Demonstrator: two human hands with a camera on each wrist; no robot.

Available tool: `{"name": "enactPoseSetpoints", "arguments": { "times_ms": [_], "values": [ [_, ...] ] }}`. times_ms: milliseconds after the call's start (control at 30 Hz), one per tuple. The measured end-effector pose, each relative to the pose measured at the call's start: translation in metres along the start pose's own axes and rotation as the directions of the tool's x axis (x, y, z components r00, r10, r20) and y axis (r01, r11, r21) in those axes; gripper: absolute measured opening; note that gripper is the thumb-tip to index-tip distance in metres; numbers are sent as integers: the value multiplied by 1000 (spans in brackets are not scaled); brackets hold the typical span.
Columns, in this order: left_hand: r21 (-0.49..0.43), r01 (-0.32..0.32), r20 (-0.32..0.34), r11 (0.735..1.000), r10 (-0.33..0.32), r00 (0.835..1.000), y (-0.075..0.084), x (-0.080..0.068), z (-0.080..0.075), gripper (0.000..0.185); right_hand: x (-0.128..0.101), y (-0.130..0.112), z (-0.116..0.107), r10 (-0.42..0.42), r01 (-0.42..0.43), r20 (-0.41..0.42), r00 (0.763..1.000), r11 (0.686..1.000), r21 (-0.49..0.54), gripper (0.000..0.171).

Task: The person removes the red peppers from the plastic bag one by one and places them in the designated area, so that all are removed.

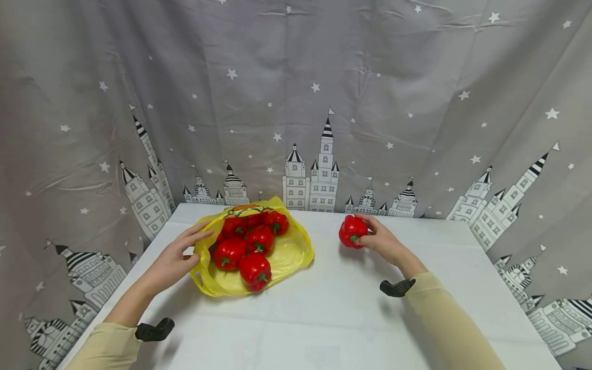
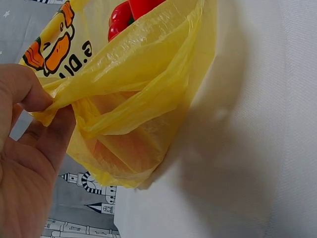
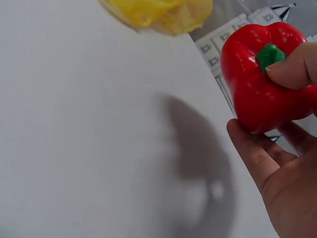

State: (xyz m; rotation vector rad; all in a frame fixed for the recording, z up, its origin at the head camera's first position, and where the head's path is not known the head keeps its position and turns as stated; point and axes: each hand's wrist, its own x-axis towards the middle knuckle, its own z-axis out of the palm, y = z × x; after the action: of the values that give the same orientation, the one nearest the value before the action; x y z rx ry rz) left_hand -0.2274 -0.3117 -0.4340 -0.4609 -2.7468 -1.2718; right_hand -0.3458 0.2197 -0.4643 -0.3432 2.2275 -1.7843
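My left hand (image 1: pixel 172 259) pinches the rim of a yellow plastic bag (image 1: pixel 292 251) at its left side; the left wrist view shows the bag's edge (image 2: pixel 133 84) bunched between thumb and fingers. The bag lies on its side with its mouth facing me. Several red bell peppers with green stems sit inside, the front pepper (image 1: pixel 255 272) near the mouth. To the right of the bag, my right hand (image 1: pixel 385 243) grips another red bell pepper (image 1: pixel 351 231) just above the table. In the right wrist view, the thumb presses beside this pepper's (image 3: pixel 250 89) stem, fingers beneath it.
A white cloth covers the table (image 1: pixel 296 329). Behind it and along both sides hangs a grey curtain (image 1: pixel 370 61) printed with stars and castles. Dark bands (image 1: pixel 154 330) sit on both wrists.
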Motion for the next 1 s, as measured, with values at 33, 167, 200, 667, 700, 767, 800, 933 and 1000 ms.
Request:
{"name": "enactPoseSetpoints", "arguments": {
  "times_ms": [33, 167, 200, 667, 700, 767, 800, 933, 1000],
  "values": [
    [0, -3, 0, 1000, 3, 1000, 0, 0, 0, 58, 2, 2, -2, 1, -1, -2, 1000, 1000, -6, 81],
    [2, -20, -8, 1000, 20, 1000, 1, -1, -1, 59, 10, 7, -5, -3, 3, 3, 1000, 1000, 8, 83],
    [5, -23, -8, 1000, 23, 1000, 1, -1, -1, 59, 12, 9, -6, -2, 2, 4, 1000, 1000, 11, 83],
    [-2, -13, -7, 1000, 13, 1000, -1, -1, 0, 58, 24, 18, -6, 61, -60, 24, 998, 997, -43, 86],
    [0, -15, -8, 1000, 15, 1000, -1, -1, 0, 58, 25, 18, -6, 64, -63, 24, 998, 997, -47, 86],
    [2, -19, -8, 1000, 19, 1000, -1, -1, 0, 58, 25, 18, -6, 72, -70, 26, 997, 996, -55, 86],
    [4, -20, -8, 1000, 20, 1000, -2, -1, 0, 58, 26, 17, -6, 74, -72, 26, 997, 996, -61, 86],
    [3, -19, -8, 1000, 19, 1000, -2, 0, 0, 57, 28, 18, -5, 80, -78, 24, 997, 994, -74, 85],
    [5, -16, -6, 1000, 16, 1000, -1, 0, 0, 57, 30, 19, -5, 75, -72, 26, 997, 994, -82, 85]
  ]
}}
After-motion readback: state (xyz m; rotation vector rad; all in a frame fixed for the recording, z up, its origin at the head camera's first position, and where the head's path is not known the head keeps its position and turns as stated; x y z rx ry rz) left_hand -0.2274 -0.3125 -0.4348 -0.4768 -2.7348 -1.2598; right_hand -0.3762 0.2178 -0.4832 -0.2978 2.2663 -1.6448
